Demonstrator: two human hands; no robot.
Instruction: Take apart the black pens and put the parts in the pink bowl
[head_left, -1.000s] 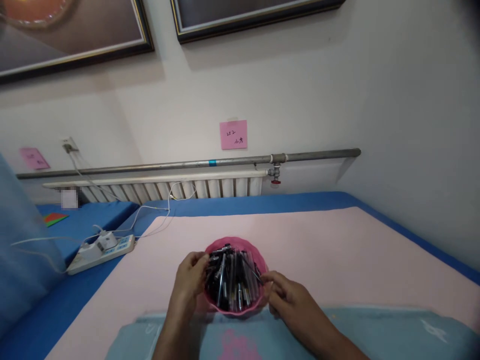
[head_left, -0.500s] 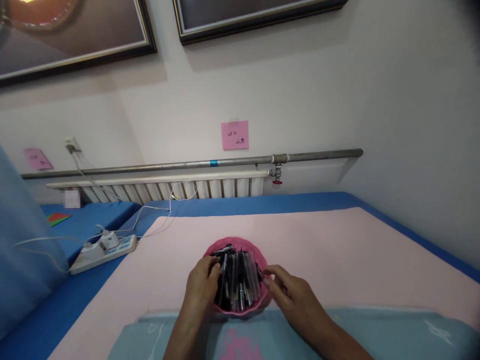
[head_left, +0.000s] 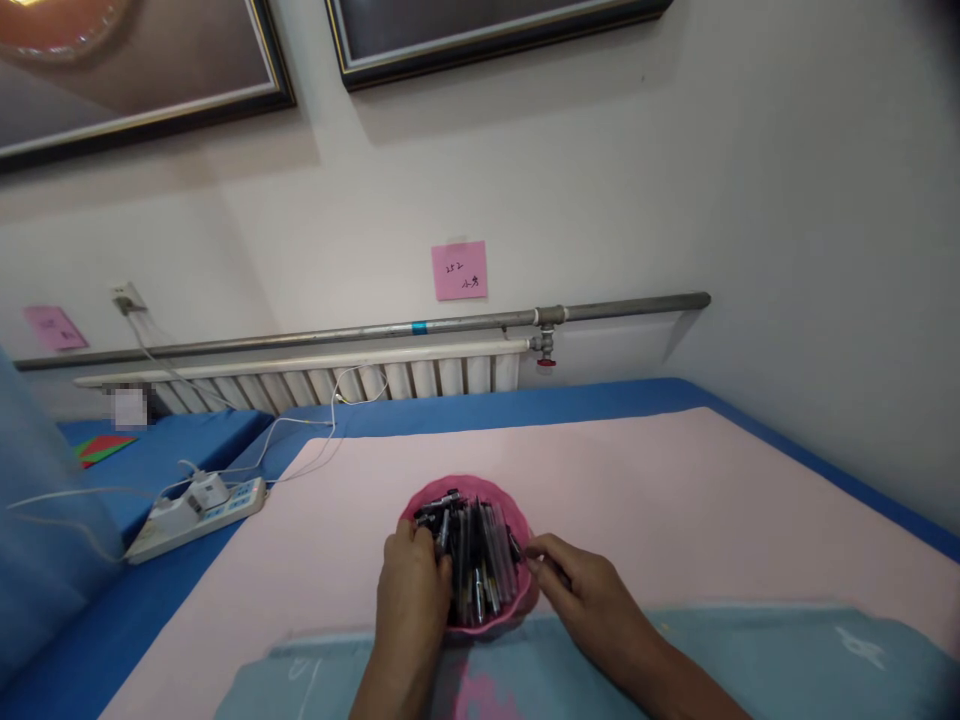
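Observation:
A round pink plastic basket (head_left: pixel 517 515) with a wavy rim stands in front of me, filled with several pens (head_left: pixel 478 560), some clear-barrelled and some black. My left hand (head_left: pixel 415 580) reaches over the basket's left rim, its fingers curled among the pens on that side. What those fingers hold, if anything, is hidden behind the hand. At the right rim, my right hand (head_left: pixel 581 590) has thumb and forefinger closed on the basket's edge, beside a dark pen clip.
Under the basket lies a pink sheet (head_left: pixel 637 500) on a blue bed (head_left: pixel 585 395); a blue-green cloth (head_left: pixel 735 650) covers the near edge. On the left sits a power strip (head_left: pixel 202 515) with plugs and white cables. A radiator (head_left: pixel 420 375) and pipe (head_left: pixel 480 322) line the wall.
My left hand has turned and shifted right, further over the pens. My right hand stays at the rim. The whole view has drifted slightly.

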